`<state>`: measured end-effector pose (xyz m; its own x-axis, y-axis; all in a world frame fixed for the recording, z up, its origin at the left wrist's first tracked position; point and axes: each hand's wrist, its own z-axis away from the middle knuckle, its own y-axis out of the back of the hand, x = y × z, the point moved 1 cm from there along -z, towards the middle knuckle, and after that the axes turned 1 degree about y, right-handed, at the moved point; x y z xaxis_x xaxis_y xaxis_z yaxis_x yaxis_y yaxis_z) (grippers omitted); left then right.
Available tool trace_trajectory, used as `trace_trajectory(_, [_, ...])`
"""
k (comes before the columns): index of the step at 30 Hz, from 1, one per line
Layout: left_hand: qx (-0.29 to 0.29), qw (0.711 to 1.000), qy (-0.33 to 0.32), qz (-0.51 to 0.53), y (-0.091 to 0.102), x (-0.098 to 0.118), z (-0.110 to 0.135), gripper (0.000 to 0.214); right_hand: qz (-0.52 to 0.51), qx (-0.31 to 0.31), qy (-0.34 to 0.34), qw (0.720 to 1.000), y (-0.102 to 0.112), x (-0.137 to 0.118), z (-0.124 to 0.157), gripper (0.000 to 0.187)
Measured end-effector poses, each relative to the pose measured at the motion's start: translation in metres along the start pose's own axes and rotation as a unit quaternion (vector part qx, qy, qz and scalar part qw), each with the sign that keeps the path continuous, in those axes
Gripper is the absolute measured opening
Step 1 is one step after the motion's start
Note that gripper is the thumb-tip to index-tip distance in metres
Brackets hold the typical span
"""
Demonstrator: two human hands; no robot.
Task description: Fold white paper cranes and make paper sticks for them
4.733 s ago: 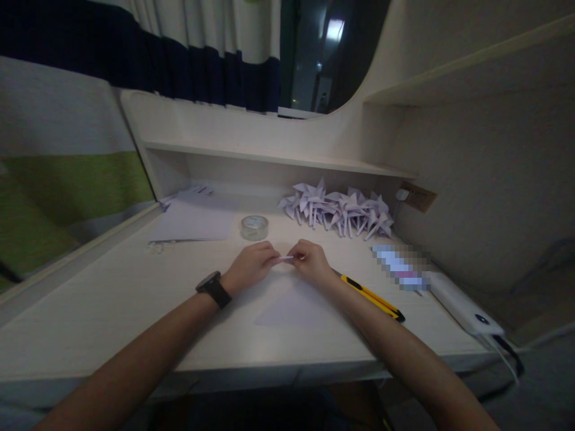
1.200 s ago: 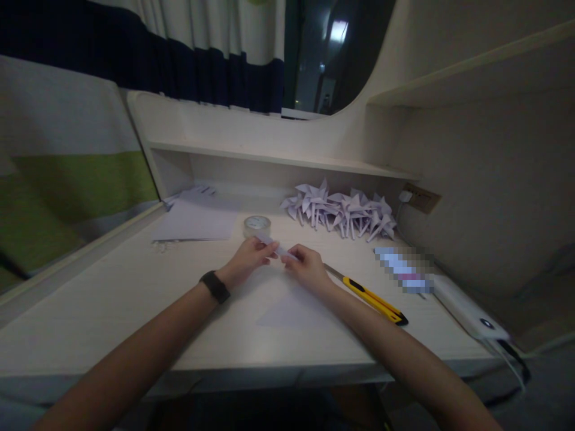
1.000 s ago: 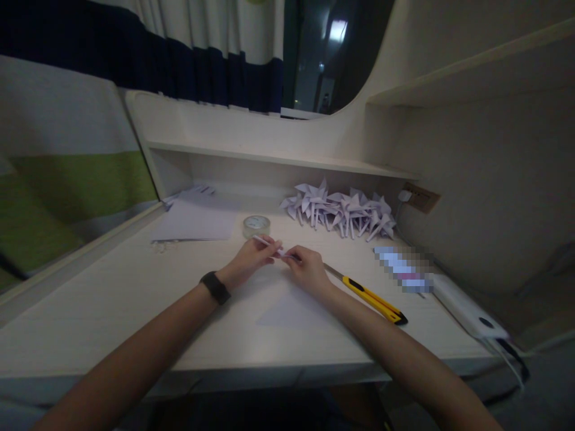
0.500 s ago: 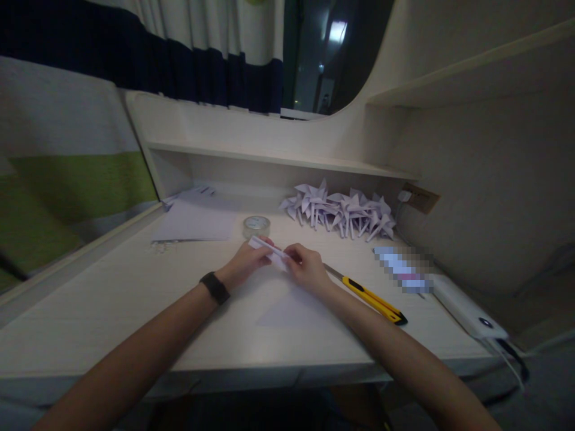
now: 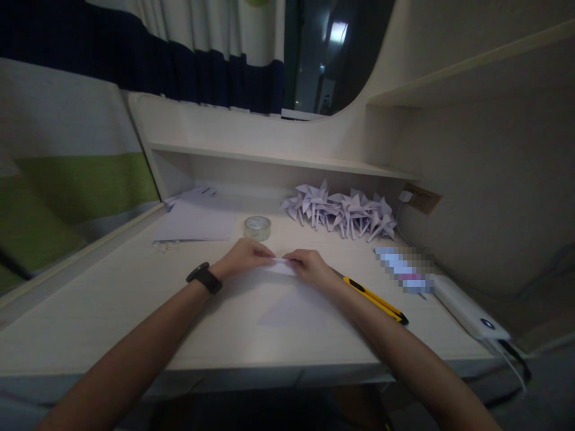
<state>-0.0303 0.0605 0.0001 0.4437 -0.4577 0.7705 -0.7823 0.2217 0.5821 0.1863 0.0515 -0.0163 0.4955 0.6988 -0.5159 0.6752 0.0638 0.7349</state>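
In the head view, the left hand (image 5: 245, 257) and right hand (image 5: 311, 265) are pinching a white paper (image 5: 281, 267) between them, above the desk (image 5: 112, 299). A pale sheet (image 5: 291, 308) (partly hidden by the right forearm (image 5: 372, 314)) is lying nearer; paper pinwheels (image 5: 350, 206) are resting far right.

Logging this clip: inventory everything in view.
Folded paper strip: 1, white, between hands
Flat paper sheet: 1, white, near right forearm
Round tape roll: 1, clear, centre
Paper pinwheels: several, white, back right
Paper stack: 1, white, back left
Cutter knife: 1, yellow and black, right
Pixelated item: 1, bluish, right
Long cabled box: 1, white, right
Wall socket: 1, brown, right
Striped curtains: count unclear, navy-white-green, left
Window: 1, dark, top
Shelved desk: 1, whitish, below
Wristwatch: 1, black, left wrist
Left hand: 1, at strip
Right hand: 1, at strip
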Motion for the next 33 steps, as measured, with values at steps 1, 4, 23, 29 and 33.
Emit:
trace_trajectory(1, [-0.01,1.0,-0.005,-0.005,-0.002,0.002,0.001,0.018,-0.01,-0.001,-0.003,1.0,0.0,0.0,0.0,0.026])
trace_trajectory(4, [-0.002,1.0,-0.014,-0.003,-0.004,0.007,0.003,0.019,-0.063,0.015,-0.032,0.997,0.0,0.0,0.0,0.022])
trace_trajectory(23, [0.001,0.999,-0.028,-0.022,-0.006,0.008,0.002,0.025,-0.301,0.068,-0.181,0.934,0.003,0.018,-0.001,0.03])
trace_trajectory(29, [-0.046,0.998,-0.014,-0.037,-0.006,0.005,0.002,0.044,-0.288,0.047,-0.18,0.94,0.004,0.019,0.001,0.033])
trace_trajectory(33, [-0.077,0.996,-0.009,-0.032,-0.005,0.005,0.001,0.048,-0.298,0.036,-0.14,0.943,0.005,0.019,-0.001,0.041])
